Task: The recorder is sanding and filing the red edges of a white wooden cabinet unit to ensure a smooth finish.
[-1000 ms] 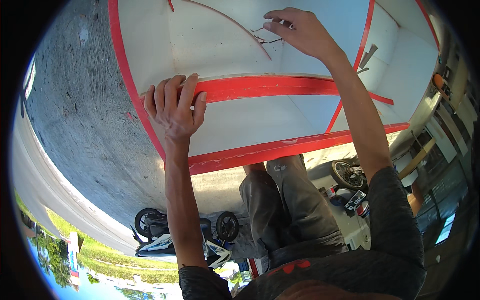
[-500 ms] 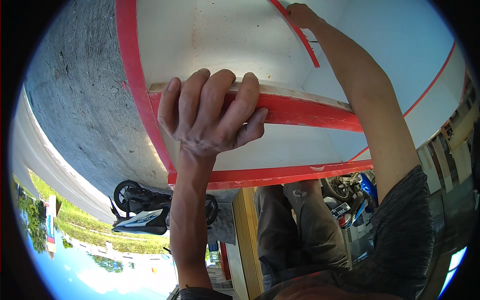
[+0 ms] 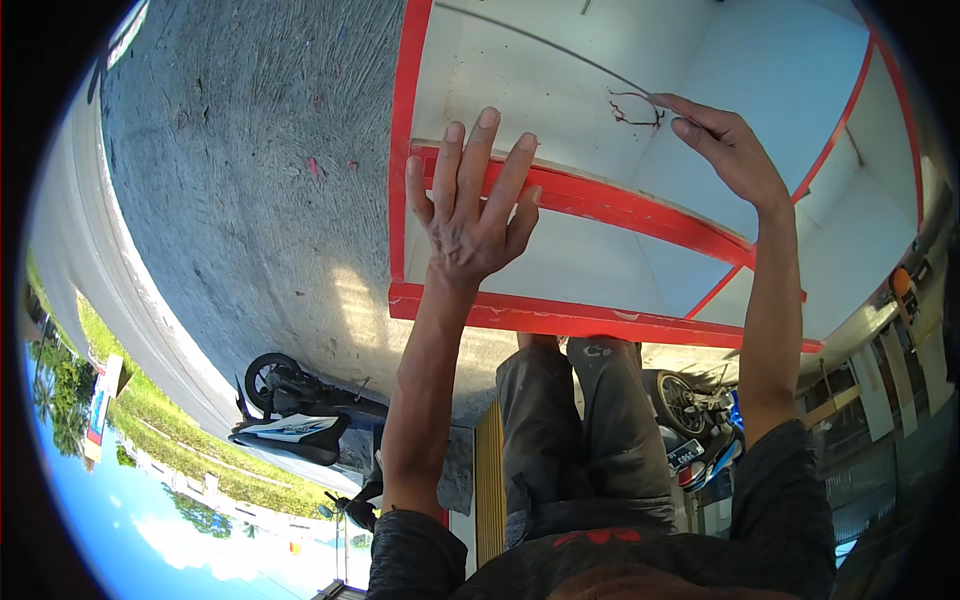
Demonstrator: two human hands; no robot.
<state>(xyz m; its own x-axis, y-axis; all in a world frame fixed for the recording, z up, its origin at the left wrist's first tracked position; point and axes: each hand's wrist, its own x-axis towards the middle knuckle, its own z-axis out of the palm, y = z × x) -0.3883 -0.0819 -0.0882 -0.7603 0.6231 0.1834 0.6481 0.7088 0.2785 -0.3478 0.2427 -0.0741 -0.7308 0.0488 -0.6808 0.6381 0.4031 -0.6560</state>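
A white cabinet-like box (image 3: 590, 260) with red edging lies in front of me. My left hand (image 3: 470, 215) is open, its fingers spread over the red-edged divider (image 3: 640, 215); whether the palm touches it I cannot tell. Further right, my right hand (image 3: 735, 155) pinches the end of a long thin strip (image 3: 545, 42), which shows edge-on as a dark line running to the upper left. Just left of those fingertips is a thin, dark red, stringy tangle (image 3: 635, 122), close to the white panel.
Rough grey concrete (image 3: 250, 150) stretches along the left, with small red scraps on it. A parked motorbike (image 3: 300, 415) stands at the lower left, another motorbike (image 3: 690, 410) beyond my legs (image 3: 590, 430). More red-edged white compartments (image 3: 870, 200) continue to the right.
My left hand has loosened from its grip on the divider and spread its fingers. My right hand has come nearer with the strip, which has turned edge-on. The box sits further right in view.
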